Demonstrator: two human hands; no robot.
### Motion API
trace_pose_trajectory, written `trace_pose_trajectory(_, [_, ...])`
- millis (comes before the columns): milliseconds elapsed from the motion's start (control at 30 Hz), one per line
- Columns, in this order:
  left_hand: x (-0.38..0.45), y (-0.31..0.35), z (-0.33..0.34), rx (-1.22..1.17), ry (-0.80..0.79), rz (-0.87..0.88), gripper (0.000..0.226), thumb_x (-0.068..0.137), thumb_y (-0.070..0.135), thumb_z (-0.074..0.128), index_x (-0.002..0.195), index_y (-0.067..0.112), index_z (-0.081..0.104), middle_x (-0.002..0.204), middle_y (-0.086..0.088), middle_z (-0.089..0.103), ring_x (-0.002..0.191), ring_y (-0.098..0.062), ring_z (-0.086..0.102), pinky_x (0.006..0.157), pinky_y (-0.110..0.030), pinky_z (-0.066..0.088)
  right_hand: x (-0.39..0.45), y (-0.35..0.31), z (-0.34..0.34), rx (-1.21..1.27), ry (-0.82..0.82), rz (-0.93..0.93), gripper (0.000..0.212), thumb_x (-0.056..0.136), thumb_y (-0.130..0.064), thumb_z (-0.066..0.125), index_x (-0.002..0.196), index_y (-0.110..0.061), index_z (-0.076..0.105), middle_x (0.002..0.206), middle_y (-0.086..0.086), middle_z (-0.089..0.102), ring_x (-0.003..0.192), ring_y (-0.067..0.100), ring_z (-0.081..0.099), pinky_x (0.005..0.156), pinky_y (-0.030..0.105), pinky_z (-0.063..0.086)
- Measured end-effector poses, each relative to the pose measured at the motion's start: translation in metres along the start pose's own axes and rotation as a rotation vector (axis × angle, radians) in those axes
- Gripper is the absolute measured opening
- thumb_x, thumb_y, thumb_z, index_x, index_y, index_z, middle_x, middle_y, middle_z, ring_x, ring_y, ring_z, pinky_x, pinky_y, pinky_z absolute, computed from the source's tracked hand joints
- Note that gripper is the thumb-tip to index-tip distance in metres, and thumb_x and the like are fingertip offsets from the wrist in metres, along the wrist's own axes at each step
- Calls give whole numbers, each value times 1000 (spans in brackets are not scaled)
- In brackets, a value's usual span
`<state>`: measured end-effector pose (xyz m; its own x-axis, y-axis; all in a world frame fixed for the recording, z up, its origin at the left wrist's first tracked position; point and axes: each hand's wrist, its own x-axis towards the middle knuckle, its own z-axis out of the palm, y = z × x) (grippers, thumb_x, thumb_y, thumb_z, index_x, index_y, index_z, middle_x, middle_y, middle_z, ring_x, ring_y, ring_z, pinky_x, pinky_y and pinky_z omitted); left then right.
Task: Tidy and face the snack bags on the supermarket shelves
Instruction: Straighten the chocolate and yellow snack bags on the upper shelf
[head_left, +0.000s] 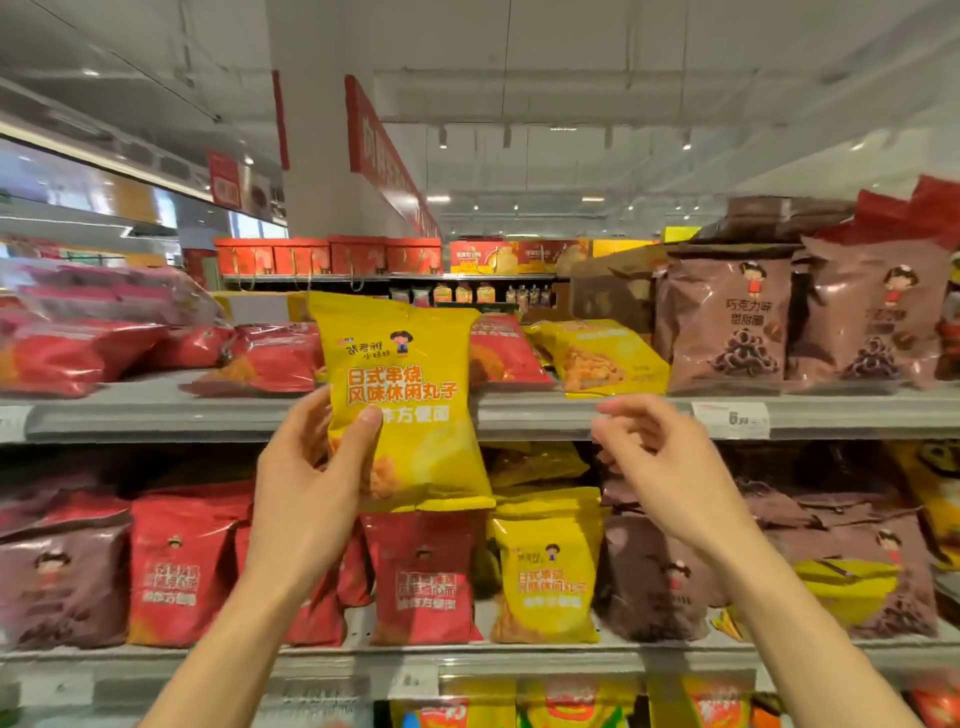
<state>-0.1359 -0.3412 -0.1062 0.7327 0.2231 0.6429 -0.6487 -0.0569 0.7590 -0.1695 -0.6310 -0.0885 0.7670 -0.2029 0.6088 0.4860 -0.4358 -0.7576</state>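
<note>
Now we are holding the yellow bag (402, 400) upright in the left hand (311, 467) (thumb pinching its front); the right hand (660, 462) is hovering loosely curled and empty, ready for steadying it onto the top shelf (571, 410).

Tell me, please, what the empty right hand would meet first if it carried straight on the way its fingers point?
Probably the front edge of the upper shelf, with the flat yellow bag just above; the right hand points up-left, though depth is unclear.

We find a bare gap on the top shelf (395, 402) between the red bags (270, 358), lying flat, and the red bag (501, 353).
</note>
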Motion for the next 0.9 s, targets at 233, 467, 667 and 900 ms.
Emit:
trace_pose_trajectory(233, [72,13,7,108,4,66,36,98,32,69,129,15,64,83,5,74,60,-9,71,55,-30,61,106,-36,37,-509,-15,-129,34,97,-45,61,120,-20,66,98,-9,68,95,20,65,76,33,45])
trace_pose_trajectory(467, [118,10,3,197,33,61,58,94,42,72,143,16,54,101,-5,76,71,-17,77,62,-32,63,155,-32,71,-959,-216,-143,53,102,-60,42,103,-11,61,114,17,70,103,40,65,77,42,41])
trace_pose_trajectory(667, [132,-2,-7,229,16,46,70,88,56,73,146,23,52,109,-2,76,93,-27,76,78,-46,64,163,-32,84,-994,-281,-39,62,101,-69,32,94,-14,60,111,14,69,98,35,62,78,40,40])
trace_pose_trajectory(900, [135,-2,-17,181,-52,35,83,73,72,71,142,31,54,130,1,68,110,-34,70,88,-58,60,166,-32,88,-636,-269,129,53,94,-60,60,94,-7,69,87,8,73,73,21,64,63,33,45])
